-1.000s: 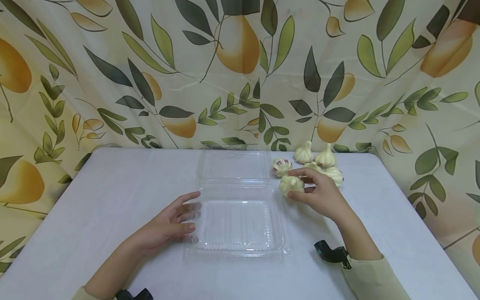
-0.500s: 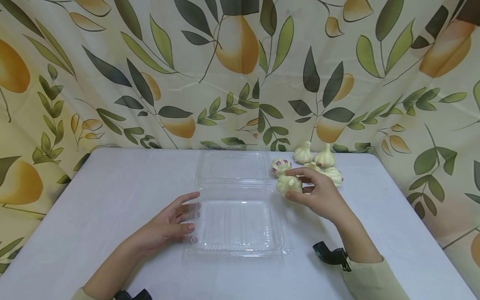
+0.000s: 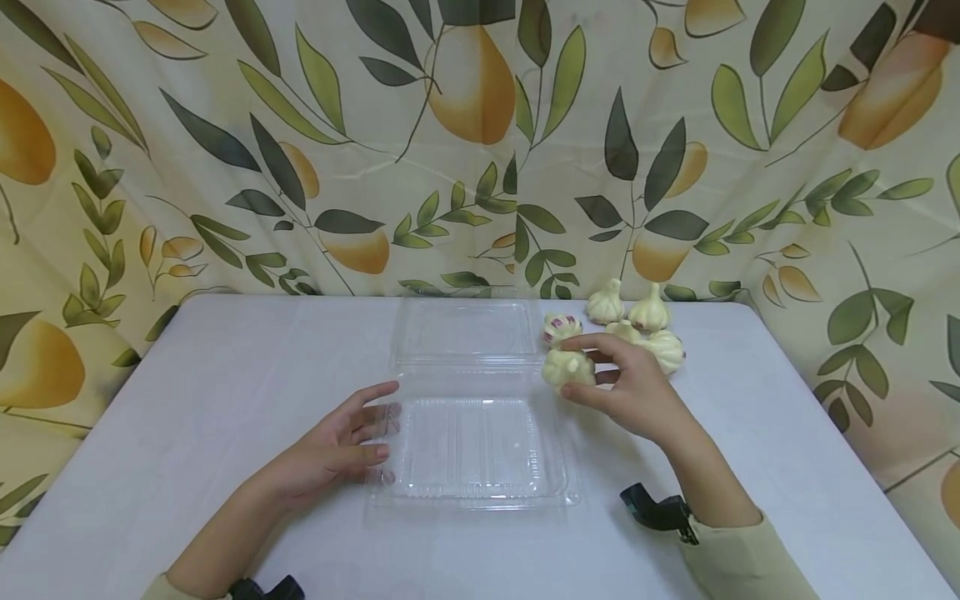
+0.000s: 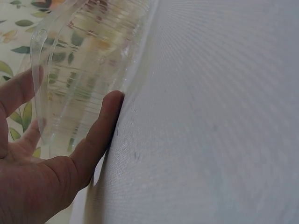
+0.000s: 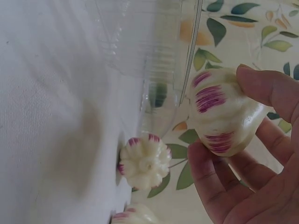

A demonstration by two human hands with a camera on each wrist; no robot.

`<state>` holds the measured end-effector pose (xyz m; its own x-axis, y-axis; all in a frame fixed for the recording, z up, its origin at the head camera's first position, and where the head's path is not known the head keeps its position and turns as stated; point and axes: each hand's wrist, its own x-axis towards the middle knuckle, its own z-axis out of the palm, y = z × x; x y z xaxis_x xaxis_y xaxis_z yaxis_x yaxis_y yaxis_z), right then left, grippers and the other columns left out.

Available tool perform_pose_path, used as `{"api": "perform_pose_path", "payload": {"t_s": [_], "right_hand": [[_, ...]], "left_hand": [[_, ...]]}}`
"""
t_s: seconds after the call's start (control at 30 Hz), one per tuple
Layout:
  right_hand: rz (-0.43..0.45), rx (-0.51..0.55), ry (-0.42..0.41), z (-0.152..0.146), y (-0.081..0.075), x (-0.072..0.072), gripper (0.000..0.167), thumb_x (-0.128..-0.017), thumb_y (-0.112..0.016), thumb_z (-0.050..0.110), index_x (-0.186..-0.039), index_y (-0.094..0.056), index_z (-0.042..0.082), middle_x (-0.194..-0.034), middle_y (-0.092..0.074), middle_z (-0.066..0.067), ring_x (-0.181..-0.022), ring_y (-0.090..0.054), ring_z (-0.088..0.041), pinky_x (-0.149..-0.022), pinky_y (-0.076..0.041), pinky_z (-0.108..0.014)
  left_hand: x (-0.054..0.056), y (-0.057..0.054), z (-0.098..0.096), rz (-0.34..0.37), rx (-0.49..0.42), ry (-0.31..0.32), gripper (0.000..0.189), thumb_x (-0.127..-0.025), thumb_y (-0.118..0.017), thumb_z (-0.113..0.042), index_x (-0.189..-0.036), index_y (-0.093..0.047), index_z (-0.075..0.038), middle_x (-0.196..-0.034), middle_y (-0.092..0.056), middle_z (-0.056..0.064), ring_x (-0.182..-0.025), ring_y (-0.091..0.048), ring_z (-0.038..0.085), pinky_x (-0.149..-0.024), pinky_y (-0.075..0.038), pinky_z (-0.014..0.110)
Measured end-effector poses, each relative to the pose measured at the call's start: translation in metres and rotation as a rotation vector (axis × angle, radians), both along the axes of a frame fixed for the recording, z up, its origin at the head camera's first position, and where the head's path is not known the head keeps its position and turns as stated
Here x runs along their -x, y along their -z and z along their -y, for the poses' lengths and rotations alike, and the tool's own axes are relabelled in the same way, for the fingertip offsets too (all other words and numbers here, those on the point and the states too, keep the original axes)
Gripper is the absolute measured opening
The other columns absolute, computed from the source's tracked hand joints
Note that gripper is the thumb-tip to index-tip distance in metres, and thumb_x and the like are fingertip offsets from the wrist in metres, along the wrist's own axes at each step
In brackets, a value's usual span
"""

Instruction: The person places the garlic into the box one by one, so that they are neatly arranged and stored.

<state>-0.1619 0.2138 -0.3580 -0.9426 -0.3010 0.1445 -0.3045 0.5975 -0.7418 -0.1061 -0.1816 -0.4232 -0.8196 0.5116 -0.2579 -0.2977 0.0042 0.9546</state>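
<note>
A garlic bulb (image 3: 566, 367), cream with purple streaks in the right wrist view, is pinched between the thumb and fingers of my right hand (image 3: 630, 387). The hand holds it raised off the table, near the right edge of a clear plastic clamshell box (image 3: 480, 450). The box lies with its lid (image 3: 468, 329) folded back, away from me. My left hand (image 3: 330, 454) rests at the left side of the box, fingers extended, some seen through the clear plastic. In the left wrist view its thumb (image 4: 105, 116) lies along the box wall, close to the table.
Several more garlic bulbs (image 3: 648, 310) stand at the back right, partly behind my right hand. One purple-streaked bulb (image 3: 561, 327) lies beside the lid. A white cloth covers the table (image 3: 247, 375); a fruit-patterned curtain (image 3: 300, 167) hangs behind it.
My right hand has moved slightly left with the garlic bulb, closer to the box. The left hand and the box have stayed in place.
</note>
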Motion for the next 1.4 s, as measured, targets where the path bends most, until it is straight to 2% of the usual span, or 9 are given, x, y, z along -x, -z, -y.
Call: {"api": "perform_pose_path", "payload": {"t_s": [0.2, 0.47, 0.57, 0.77, 1.07, 1.4], "right_hand": [[-0.004, 0.018, -0.025, 0.003, 0.0, -0.001, 0.047, -0.078, -0.085, 0.013, -0.121, -0.067, 0.015, -0.128, -0.064, -0.004, -0.107, -0.06, -0.022, -0.086, -0.056, -0.04], [-0.007, 0.024, -0.044, 0.007, 0.001, -0.003, 0.047, -0.078, -0.085, 0.013, -0.122, -0.068, 0.016, -0.127, -0.065, -0.001, -0.107, -0.058, -0.018, -0.085, -0.056, -0.037], [0.0, 0.017, -0.045, 0.01, 0.001, -0.005, 0.048, -0.079, -0.085, 0.013, -0.123, -0.067, 0.017, -0.127, -0.065, 0.0, -0.109, -0.059, -0.017, -0.086, -0.056, -0.038], [0.002, 0.027, -0.068, 0.014, 0.002, -0.007, 0.048, -0.079, -0.085, 0.013, -0.123, -0.067, 0.015, -0.13, -0.064, 0.0, -0.113, -0.059, -0.019, -0.087, -0.055, -0.04], [-0.014, 0.026, -0.099, 0.019, 0.003, -0.011, 0.048, -0.078, -0.085, 0.012, -0.122, -0.067, 0.018, -0.13, -0.063, 0.0, -0.111, -0.059, -0.018, -0.086, -0.056, -0.035], [-0.024, 0.064, -0.136, 0.028, 0.004, -0.015, 0.048, -0.077, -0.085, 0.009, -0.12, -0.068, 0.019, -0.127, -0.065, 0.001, -0.107, -0.06, -0.016, -0.082, -0.056, -0.033]], "left_hand": [[0.001, 0.001, 0.0, -0.004, -0.017, 0.007, 0.081, -0.095, -0.063, -0.003, -0.159, -0.019, -0.027, -0.162, -0.017, 0.013, -0.146, -0.024, 0.039, -0.095, -0.052, 0.048], [0.004, -0.001, 0.005, -0.027, -0.01, 0.044, 0.079, -0.097, -0.06, -0.004, -0.159, -0.017, -0.029, -0.163, -0.015, 0.014, -0.144, -0.027, 0.041, -0.089, -0.053, 0.048], [0.005, -0.001, 0.006, -0.033, -0.023, 0.051, 0.085, -0.095, -0.062, -0.001, -0.16, -0.016, -0.028, -0.163, -0.015, 0.015, -0.144, -0.027, 0.042, -0.089, -0.054, 0.05], [0.004, -0.002, 0.006, -0.027, -0.005, 0.043, 0.094, -0.087, -0.071, 0.001, -0.159, -0.018, -0.027, -0.164, -0.014, 0.013, -0.147, -0.022, 0.042, -0.091, -0.053, 0.046], [0.003, -0.003, 0.004, -0.021, 0.009, 0.026, 0.095, -0.086, -0.072, 0.001, -0.159, -0.02, -0.028, -0.164, -0.014, 0.012, -0.147, -0.022, 0.042, -0.091, -0.053, 0.044], [0.002, -0.002, 0.005, -0.038, -0.004, 0.036, 0.094, -0.087, -0.071, 0.002, -0.159, -0.018, -0.027, -0.164, -0.015, 0.013, -0.146, -0.025, 0.04, -0.088, -0.054, 0.043]]}}
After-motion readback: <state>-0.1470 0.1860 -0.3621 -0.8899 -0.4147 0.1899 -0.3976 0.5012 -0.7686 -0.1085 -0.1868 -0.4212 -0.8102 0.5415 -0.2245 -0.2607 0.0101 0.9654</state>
